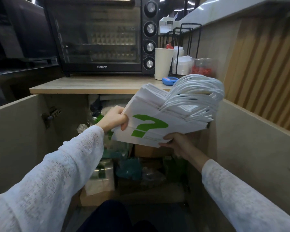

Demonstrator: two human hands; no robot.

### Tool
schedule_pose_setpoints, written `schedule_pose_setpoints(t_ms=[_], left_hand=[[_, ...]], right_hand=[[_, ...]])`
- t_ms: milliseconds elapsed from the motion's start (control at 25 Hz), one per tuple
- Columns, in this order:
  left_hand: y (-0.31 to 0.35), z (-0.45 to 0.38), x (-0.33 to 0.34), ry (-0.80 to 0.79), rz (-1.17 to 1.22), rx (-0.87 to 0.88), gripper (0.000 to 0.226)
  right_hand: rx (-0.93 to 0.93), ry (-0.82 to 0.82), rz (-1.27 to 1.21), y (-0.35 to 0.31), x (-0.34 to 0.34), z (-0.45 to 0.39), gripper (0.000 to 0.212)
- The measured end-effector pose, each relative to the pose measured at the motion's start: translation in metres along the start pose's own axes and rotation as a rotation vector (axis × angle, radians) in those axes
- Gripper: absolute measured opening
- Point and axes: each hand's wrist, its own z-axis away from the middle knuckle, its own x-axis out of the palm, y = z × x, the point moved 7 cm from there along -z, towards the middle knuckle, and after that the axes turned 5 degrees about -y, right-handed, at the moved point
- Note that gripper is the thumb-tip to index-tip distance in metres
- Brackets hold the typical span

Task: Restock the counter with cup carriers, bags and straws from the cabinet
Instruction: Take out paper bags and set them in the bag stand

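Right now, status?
Left hand and right hand both gripping bag stack. Stack above the open cabinet. Counter ahead, nothing blocking.

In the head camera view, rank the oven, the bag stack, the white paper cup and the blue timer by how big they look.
1. Oven
2. Bag stack, nearer the camera, which enlarges it
3. White paper cup
4. Blue timer

A black oven (97, 36) stands on a pale wooden counter (84, 85). Below it, a cabinet stands open, its doors (15, 131) swung out to both sides. A slatted wood wall (264, 67) rises at right under a light ledge (224, 9).
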Motion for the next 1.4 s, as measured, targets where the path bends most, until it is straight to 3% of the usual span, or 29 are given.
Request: schedule_pose_setpoints(t_ms=[120, 280, 400, 560, 720, 840, 1200, 1400], left_hand=[[-0.003, -0.009, -0.014, 0.000, 0.021, 0.007, 0.010], [0.013, -0.024, -0.027, -0.135, -0.035, -0.030, 0.004], [0.038, -0.037, -0.046, -0.232, -0.044, -0.067, 0.047], [0.089, -0.047, -0.081, -0.300, -0.019, -0.082, 0.057], [0.154, -0.047, -0.134, -0.290, -0.109, -0.104, 0.049], [0.205, -0.047, -0.181, -0.273, -0.130, -0.118, 0.043], [0.347, -0.038, -0.281, -0.286, -0.068, -0.206, 0.056], [0.427, -0.034, -0.310, -0.260, -0.050, -0.171, 0.029]], right_hand=[[0.036, 0.011, 0.023, -0.016, 0.011, -0.003, 0.049], [0.124, 0.087, 0.130, -0.044, 0.012, 0.002, 0.057], [0.196, 0.074, 0.164, -0.078, 0.024, 0.010, 0.064], [0.279, 0.053, 0.194, -0.139, 0.051, 0.024, 0.065], [0.342, 0.101, 0.176, -0.206, 0.084, 0.036, 0.061], [0.363, 0.050, 0.185, -0.273, 0.121, 0.050, 0.057], [0.395, -0.009, 0.253, -0.449, 0.200, 0.093, 0.041], [0.389, -0.018, 0.264, -0.528, 0.211, 0.111, 0.048]])
